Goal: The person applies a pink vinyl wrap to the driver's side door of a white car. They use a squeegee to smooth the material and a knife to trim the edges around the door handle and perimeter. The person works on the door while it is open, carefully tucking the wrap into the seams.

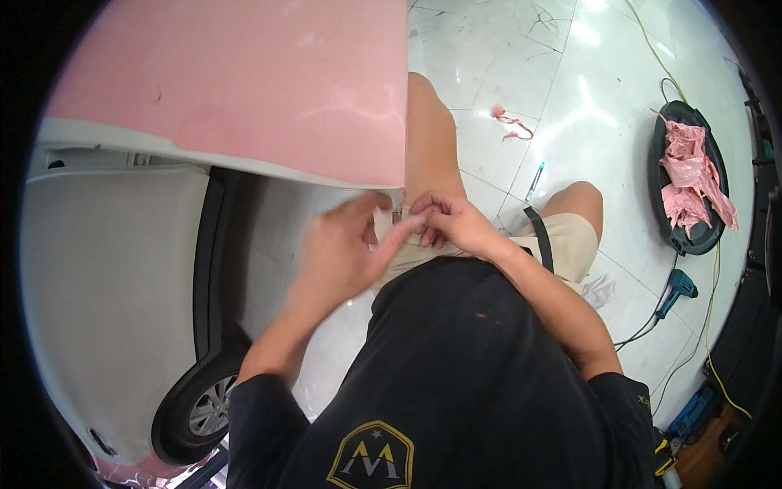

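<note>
A glossy pink-covered car panel with a pale edge fills the upper left, and its lower right corner ends just above my hands. My left hand, blurred by motion, is beside that corner. Its thumb stretches toward my right hand, apart from its fingers, and I see nothing held in it. My right hand is closed, with thumb and fingertips bunched close below the corner. Whatever they pinch is too small to make out. A thin pink shred shows at the corner near the fingertips.
Left stands the white car body with a wheel. On the tiled floor lie pink scraps and a light-blue pen-like tool. At right are a black tray holding crumpled pink film, a teal heat gun and cables.
</note>
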`<action>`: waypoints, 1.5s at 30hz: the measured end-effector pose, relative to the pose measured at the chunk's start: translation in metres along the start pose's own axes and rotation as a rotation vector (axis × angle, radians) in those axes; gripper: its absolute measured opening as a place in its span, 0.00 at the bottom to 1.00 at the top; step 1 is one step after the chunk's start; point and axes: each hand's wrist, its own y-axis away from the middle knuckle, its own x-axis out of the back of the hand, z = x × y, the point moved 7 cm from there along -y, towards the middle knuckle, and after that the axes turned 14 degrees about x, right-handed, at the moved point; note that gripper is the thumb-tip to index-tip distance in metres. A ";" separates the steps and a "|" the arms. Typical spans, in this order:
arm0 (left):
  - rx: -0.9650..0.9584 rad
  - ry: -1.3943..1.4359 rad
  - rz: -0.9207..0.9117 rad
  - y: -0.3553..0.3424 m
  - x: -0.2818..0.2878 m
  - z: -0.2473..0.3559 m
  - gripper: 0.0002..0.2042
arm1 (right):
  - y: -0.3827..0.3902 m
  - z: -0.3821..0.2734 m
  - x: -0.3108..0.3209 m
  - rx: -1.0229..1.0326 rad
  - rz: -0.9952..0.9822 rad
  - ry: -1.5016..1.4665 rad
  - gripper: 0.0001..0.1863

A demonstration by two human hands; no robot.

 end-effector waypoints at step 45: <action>-0.065 0.351 -0.216 -0.037 -0.020 -0.002 0.15 | -0.006 0.000 0.000 0.026 -0.072 0.067 0.12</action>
